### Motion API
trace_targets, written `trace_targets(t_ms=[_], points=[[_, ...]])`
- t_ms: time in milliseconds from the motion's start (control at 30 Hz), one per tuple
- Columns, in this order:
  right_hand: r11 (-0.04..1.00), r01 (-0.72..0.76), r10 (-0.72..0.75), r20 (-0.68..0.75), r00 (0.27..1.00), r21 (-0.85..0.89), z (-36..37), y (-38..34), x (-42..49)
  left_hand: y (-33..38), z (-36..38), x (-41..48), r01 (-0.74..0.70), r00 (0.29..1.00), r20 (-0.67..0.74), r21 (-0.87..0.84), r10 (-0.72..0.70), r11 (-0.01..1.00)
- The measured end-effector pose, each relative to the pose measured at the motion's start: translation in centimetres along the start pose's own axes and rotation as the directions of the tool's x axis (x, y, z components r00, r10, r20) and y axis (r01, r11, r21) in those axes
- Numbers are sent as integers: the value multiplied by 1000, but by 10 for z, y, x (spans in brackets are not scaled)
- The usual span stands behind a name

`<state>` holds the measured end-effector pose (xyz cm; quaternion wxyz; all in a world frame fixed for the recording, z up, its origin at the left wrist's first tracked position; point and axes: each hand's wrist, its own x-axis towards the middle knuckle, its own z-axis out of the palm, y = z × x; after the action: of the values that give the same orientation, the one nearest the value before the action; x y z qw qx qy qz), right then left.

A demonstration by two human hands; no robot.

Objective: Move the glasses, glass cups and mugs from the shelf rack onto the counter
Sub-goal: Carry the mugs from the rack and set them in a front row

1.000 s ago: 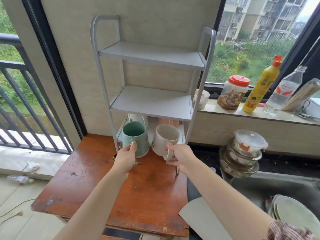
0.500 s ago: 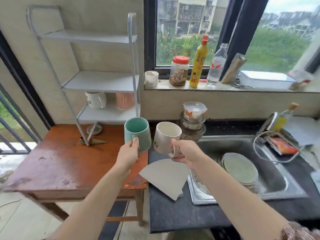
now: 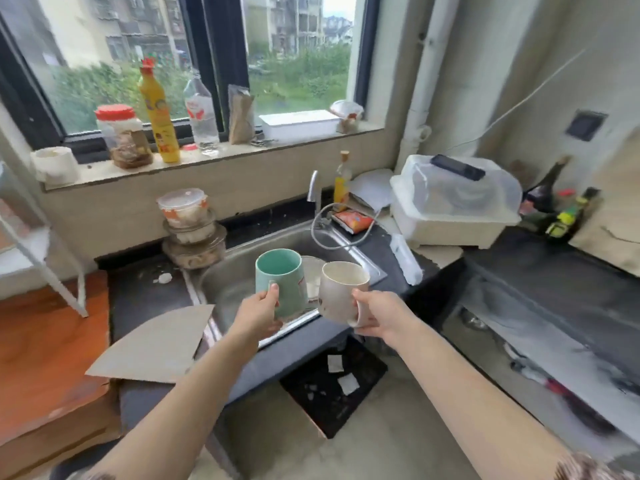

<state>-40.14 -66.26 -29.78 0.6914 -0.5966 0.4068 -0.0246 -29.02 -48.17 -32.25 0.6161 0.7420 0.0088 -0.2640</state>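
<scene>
A: Far left: shelf rack [image 3: 41,258], white metal, only a leg and part of one tier in frame, standing on the orange-brown wooden table [image 3: 52,341]. Dark counter [image 3: 145,292] just beside it, carrying a grey card sheet [image 3: 156,344].

B: Left hand?

A: Left hand [image 3: 258,315], grip closed round the handle side of the green mug [image 3: 281,286]. Mug is teal-green, straight-walled, glazed the same colour inside, upright, mouth open to the camera. A pale printed patch on its right flank; blurred, possibly a label, cannot read it.

B: Position?

A: Held in the air over the front edge of the steel sink [image 3: 242,271]. Not resting on anything.

B: Right side?

A: Cream mug [image 3: 341,292], rounded body narrowing to the base, off-white inside, tipped slightly toward the green one; the two are just beside each other, contact not resolvable. Right hand [image 3: 377,318], grip closed on its handle, fingers wrapped through. Also airborne, above the sink's right front corner.

B: Farther right?

A: White plastic dish box [image 3: 450,209] with a clear lid, on the counter.
</scene>
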Motion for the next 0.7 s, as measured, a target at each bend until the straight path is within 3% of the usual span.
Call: trace_targets(t_ms=[167,367,700], points=[[993,-22,47,-203,978,119,-111,11,1,15,120,7,-16,980,197,120,-8,993],[972,18,85,-422,903,233,-241,27,12,19,270,17,4,919,387,198,-82,980],[898,30,253,-573,780,438,-456,41,38,31,524,9,-17,787,580,363,-211,931]])
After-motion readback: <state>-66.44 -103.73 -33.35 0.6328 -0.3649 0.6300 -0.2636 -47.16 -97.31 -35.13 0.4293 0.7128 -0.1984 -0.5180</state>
